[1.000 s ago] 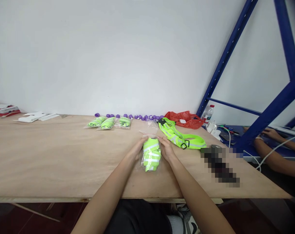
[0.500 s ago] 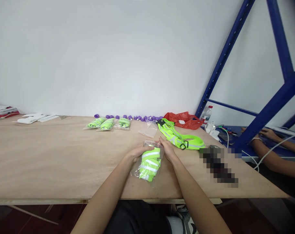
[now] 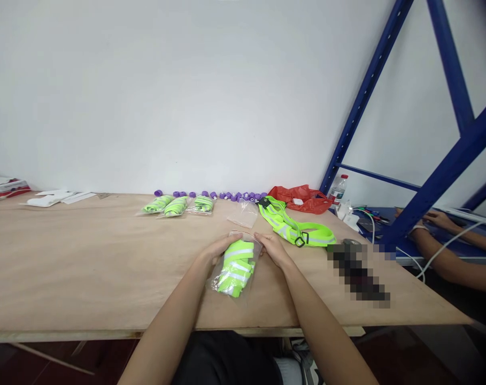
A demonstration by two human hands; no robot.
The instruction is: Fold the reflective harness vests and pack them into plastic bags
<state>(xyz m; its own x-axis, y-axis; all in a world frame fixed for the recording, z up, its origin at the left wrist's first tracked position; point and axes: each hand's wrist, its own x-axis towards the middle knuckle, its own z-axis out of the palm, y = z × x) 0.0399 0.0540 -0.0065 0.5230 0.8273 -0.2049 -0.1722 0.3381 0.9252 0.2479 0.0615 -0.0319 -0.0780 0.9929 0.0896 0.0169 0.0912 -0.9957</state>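
Note:
A clear plastic bag with a folded neon-green reflective strap inside is held near the table's front edge. My left hand grips its top left side, thumb along the opening. At the top right corner my right hand pinches the bag's edge. Beyond my right hand lies a loose neon-green reflective harness with black buckles. An unfilled clear bag rests flat just behind my hands.
Several packed green bags lie at the back, before a row of purple caps. A red plastic bag and a water bottle stand by the blue rack. White papers lie left. Another person's arms are at right.
The held bag has shifted slightly left. My left thumb has moved from over the strap up to the bag's top edge, and my right fingers have closed on the top right corner.

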